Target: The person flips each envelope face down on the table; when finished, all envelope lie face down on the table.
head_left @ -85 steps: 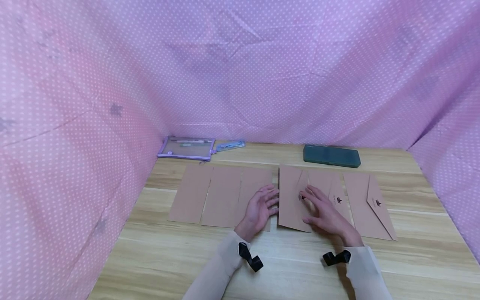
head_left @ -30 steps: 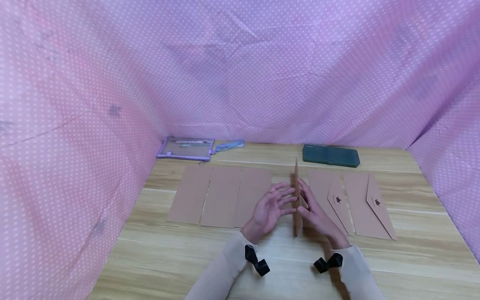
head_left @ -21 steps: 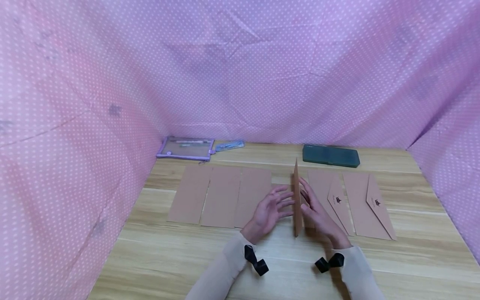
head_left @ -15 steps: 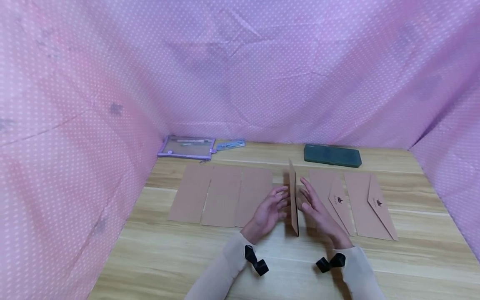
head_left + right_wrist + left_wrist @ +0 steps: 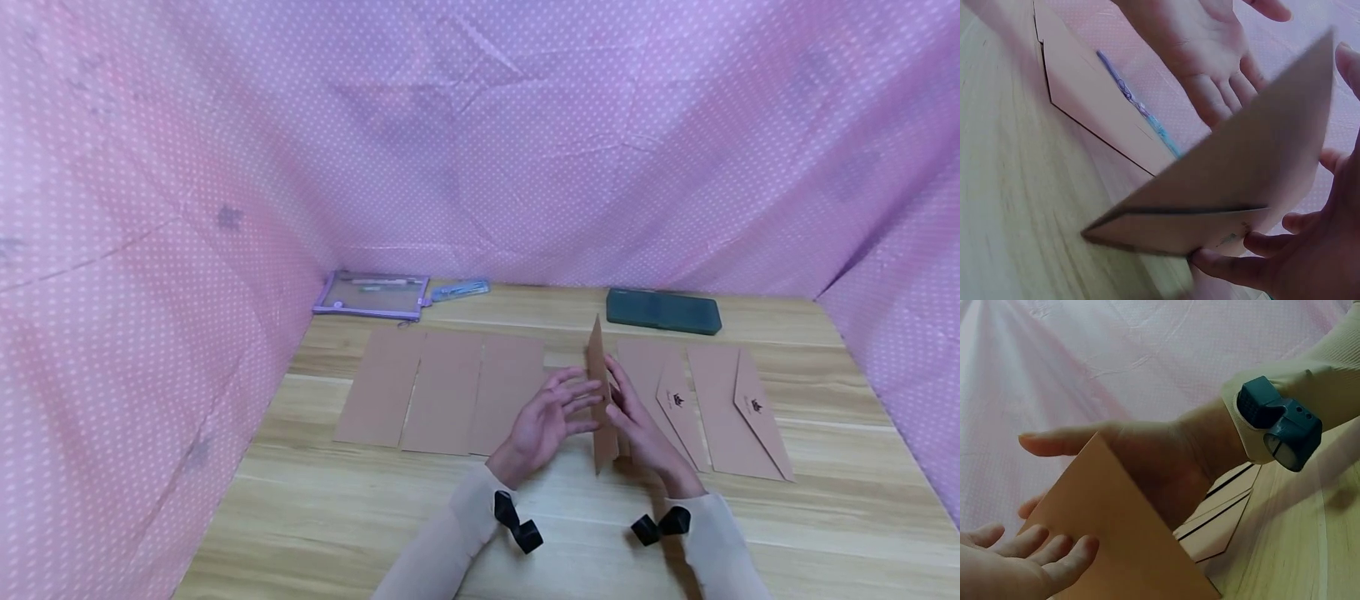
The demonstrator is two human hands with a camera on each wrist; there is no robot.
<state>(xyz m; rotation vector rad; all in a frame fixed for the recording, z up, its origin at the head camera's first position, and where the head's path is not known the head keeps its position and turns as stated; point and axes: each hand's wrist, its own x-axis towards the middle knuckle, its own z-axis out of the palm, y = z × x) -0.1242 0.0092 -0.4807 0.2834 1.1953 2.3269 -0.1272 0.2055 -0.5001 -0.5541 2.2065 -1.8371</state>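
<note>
A brown kraft-paper envelope (image 5: 596,367) stands nearly upright on edge between my two hands. My left hand (image 5: 542,423) has its fingers extended, their tips at the plain side. From the other side, the fingers of my right hand (image 5: 643,427) touch the flap side, without curling round it. In the right wrist view the envelope (image 5: 1254,156) shows its pointed flap and a dark print, partly covered by fingertips. The left wrist view has its plain face (image 5: 1129,544) in front of the right hand (image 5: 1160,456). Whether its lower edge touches the table is unclear.
Several plain-side-up envelopes (image 5: 442,392) lie in a row on the left. Two flap-side-up envelopes with crown prints (image 5: 738,417) lie on the right. Along the back are a purple mesh pencil pouch (image 5: 375,297), a blue item (image 5: 460,290) and a dark green case (image 5: 663,312).
The middle envelope has gone from nearly flat, plain side up, to standing on edge. Over the last second it tipped left, then back right between the hands.
</note>
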